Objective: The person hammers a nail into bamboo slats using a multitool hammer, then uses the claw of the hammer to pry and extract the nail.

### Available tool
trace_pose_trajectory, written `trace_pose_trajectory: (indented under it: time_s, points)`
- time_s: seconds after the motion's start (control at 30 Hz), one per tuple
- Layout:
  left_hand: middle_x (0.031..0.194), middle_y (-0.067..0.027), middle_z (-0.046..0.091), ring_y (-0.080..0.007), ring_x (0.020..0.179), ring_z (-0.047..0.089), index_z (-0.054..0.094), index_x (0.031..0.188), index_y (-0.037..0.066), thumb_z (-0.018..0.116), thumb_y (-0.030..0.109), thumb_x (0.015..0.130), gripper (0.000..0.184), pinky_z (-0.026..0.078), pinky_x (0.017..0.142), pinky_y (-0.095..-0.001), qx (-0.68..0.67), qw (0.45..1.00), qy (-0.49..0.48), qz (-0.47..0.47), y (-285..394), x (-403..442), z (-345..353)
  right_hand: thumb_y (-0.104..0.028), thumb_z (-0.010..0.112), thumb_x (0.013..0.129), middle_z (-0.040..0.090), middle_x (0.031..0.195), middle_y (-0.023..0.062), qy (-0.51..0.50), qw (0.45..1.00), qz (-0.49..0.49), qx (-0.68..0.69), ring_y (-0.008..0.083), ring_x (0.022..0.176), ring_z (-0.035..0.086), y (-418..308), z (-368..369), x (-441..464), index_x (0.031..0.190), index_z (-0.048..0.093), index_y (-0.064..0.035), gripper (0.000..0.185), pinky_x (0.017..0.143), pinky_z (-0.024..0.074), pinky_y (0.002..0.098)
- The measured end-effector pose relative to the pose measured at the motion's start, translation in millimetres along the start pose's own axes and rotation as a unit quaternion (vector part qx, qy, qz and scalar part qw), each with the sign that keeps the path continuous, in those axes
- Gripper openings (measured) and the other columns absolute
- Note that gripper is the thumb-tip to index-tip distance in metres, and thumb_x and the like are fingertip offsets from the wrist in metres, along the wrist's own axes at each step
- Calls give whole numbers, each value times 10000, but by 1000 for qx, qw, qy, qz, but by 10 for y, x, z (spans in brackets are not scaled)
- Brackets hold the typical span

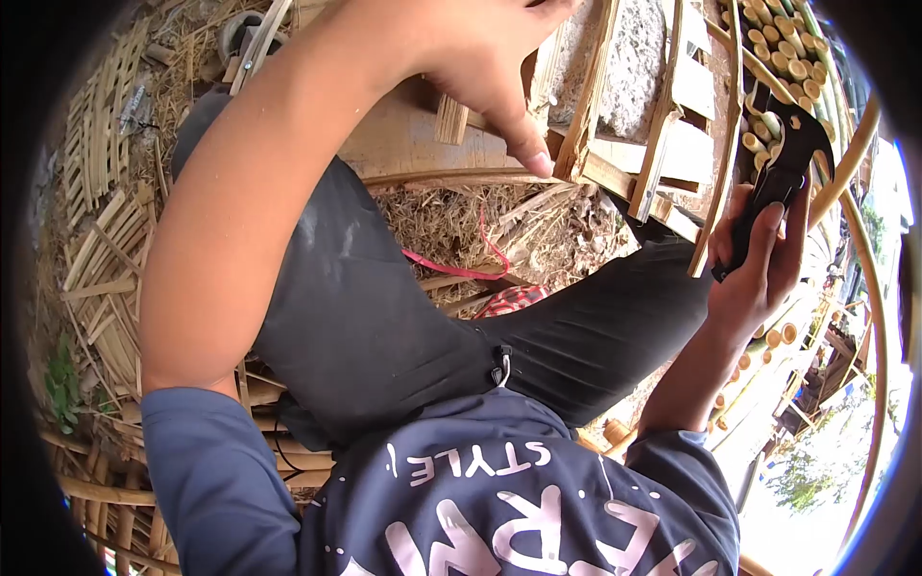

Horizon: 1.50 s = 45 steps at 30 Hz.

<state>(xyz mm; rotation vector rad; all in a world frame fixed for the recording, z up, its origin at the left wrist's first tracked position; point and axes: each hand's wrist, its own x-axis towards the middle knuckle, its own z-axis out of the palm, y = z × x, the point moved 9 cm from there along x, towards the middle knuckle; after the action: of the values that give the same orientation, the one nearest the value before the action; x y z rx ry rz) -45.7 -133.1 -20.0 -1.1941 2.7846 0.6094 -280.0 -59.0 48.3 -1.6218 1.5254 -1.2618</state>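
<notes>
My left hand (480,58) reaches across the top of the view above the bamboo slats. Its thumb is stretched out and stands apart from the fingers, whose tips run out of the picture; nothing shows in its grasp. Under the thumb tip lies the corner of a frame of split bamboo slats (588,91). On the right, my right hand (768,254) is closed round the handle of a black claw hammer (807,144), its curved head pointing up. One long bamboo slat (715,182) passes just left of that hand.
A wooden board (384,144) lies beneath my left forearm. Cut bamboo poles (783,43) are stacked at upper right, with long curved poles (869,288) at the far right. Split bamboo pieces (110,250) lie left. A pink strap (461,272) rests on straw between my legs.
</notes>
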Motion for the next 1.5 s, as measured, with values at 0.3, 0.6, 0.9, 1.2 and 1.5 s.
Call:
trace_pose_trajectory:
  time_s: [0.3, 0.6, 0.9, 1.2, 1.5]
  points:
    - [1704, -242, 25, -388, 1589, -33, 53, 1658, 149, 813, 775, 608, 1440, 83, 1243, -664, -4, 999, 31, -44, -10, -23, -38, -222, 528, 1090, 649, 917, 164, 208, 977, -1, 39, 103, 520, 472, 506, -767, -33, 1586, 323, -31, 570, 458, 371, 249]
    - [1731, -168, 91, -342, 1604, 16, 205, 1662, 236, 871, 707, 561, 1370, 43, 1248, -654, -15, 997, 66, -31, -89, -15, -44, -174, 452, 1112, 627, 886, 126, 283, 950, 61, 114, 101, 538, 467, 888, -1057, -145, 1542, 385, -41, 456, 467, 386, 242]
    - [1676, -154, 321, -405, 1582, 154, 599, 1461, 163, 880, 627, 580, 1035, 181, 1253, -571, -66, 986, 131, 84, 81, -46, -325, -183, 521, 1089, 631, 890, 103, 249, 956, 74, 138, 83, 547, 485, 991, -1022, -146, 1561, 373, -40, 515, 473, 399, 243]
    - [1350, -113, 687, -374, 1441, 478, 780, 928, 85, 843, 209, 755, 222, 250, 1230, -583, -117, 971, 166, 129, 217, -132, -543, -183, 523, 1086, 614, 873, 96, 252, 954, 76, 147, 75, 545, 471, 962, -975, -135, 1562, 380, -31, 519, 482, 377, 229]
    - [1067, -147, 760, -365, 1240, 659, 658, 861, -2, 754, 51, 837, 112, 403, 1168, -539, -240, 947, 178, 121, 158, -76, -486, -150, 462, 1108, 652, 943, 125, 248, 954, 98, 141, 80, 548, 461, 1000, -956, -145, 1485, 437, -12, 403, 483, 382, 235]
